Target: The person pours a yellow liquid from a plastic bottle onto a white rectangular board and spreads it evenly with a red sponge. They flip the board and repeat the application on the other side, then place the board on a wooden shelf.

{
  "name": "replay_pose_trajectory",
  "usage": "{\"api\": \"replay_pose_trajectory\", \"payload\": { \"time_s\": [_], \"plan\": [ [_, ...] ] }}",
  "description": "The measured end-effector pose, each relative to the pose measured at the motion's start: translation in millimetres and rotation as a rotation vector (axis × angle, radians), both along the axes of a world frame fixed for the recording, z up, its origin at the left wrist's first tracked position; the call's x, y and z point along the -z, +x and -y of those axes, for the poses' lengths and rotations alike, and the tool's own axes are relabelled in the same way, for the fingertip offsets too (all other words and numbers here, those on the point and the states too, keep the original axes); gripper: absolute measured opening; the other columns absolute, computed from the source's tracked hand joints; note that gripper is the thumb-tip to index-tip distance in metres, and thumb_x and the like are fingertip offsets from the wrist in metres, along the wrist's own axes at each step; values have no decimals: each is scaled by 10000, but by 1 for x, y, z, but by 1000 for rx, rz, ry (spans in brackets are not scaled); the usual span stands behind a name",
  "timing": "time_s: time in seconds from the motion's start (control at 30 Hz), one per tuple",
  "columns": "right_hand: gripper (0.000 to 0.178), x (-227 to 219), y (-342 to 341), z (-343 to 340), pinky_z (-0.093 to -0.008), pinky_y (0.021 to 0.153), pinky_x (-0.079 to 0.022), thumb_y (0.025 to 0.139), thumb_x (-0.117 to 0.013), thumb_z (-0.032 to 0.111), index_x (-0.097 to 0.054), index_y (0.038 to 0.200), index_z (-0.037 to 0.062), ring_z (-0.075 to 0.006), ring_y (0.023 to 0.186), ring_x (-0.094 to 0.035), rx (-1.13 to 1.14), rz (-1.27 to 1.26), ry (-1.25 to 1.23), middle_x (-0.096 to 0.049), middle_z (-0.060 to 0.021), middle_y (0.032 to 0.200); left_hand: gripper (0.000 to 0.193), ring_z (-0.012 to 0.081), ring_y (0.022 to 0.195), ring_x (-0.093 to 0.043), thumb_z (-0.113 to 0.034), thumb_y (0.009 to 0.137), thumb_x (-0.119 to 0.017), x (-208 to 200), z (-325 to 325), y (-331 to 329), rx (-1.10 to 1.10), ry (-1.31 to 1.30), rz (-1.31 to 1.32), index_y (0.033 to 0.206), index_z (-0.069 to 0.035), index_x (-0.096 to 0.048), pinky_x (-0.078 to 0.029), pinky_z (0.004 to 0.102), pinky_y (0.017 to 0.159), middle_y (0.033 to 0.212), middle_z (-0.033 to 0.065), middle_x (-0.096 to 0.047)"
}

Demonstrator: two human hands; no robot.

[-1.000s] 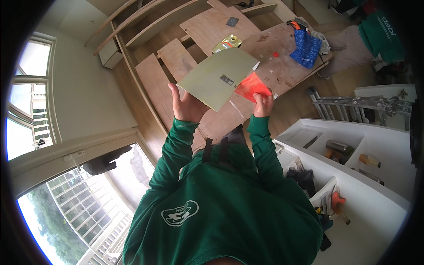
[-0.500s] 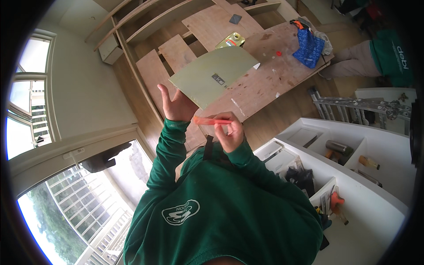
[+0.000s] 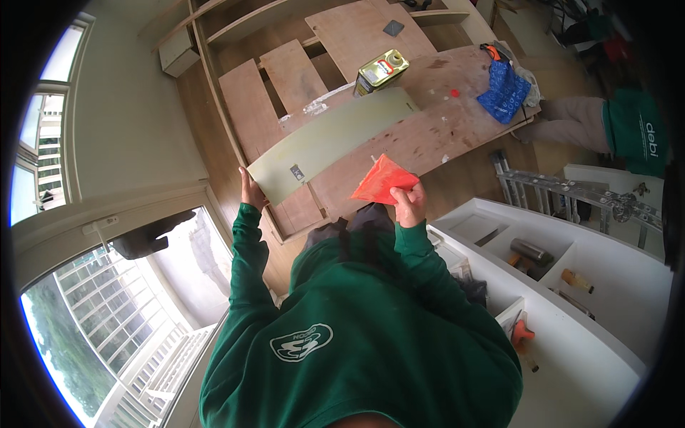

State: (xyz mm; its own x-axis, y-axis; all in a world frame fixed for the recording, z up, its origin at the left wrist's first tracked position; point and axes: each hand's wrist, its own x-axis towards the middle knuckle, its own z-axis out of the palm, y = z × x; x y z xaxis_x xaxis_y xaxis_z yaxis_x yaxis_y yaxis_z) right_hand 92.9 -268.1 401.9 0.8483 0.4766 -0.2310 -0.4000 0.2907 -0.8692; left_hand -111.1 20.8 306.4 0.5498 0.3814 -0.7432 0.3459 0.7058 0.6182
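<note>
My left hand is at the near left end of a long pale green laminate sheet, gripping its edge with the thumb up along the corner. The sheet has a small dark printed label near that end, and its far part lies over the wooden board. In my right hand is a flat, orange plastic spreader, pinched at its lower right corner and raised above the board's near edge. Just beyond the sheet stands a yellow-green metal can with a round cap.
A wooden board carries a blue bag and a small red cap. At right are a paint-spattered ladder and a white compartmented cabinet holding tools. Another person in green is at far right. Windows line the left.
The sheet has come down flatter onto the board, and my left hand has shifted left to its end. My right hand has moved right, turning the spreader's flat face into view.
</note>
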Motion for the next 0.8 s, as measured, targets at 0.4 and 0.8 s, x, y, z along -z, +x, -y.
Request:
{"api": "replay_pose_trajectory", "payload": {
  "time_s": [0.4,0.8],
  "plan": [
    [217,30,1,26,-221,786,-441,805,-562,-57,-552,1015,-4,-67,860,-542,-78,10,-215,-599,-36,980,1114,284,1077,-499,-962,582,-251,171,20,-82,-236,-166,-401,1256,-106,-484,-261,572,922,1145,87,-533],
    [294,47,1,20,-280,806,-482,785,-546,-41,-555,1076,3,-133,892,-579,-114,-203,-304,-601,-53,995,881,304,1221,-463,-817,758,-287,179,29,-160,-747,-117,-307,1314,-160,-476,-241,614,995,1347,124,-479]
  ]
}}
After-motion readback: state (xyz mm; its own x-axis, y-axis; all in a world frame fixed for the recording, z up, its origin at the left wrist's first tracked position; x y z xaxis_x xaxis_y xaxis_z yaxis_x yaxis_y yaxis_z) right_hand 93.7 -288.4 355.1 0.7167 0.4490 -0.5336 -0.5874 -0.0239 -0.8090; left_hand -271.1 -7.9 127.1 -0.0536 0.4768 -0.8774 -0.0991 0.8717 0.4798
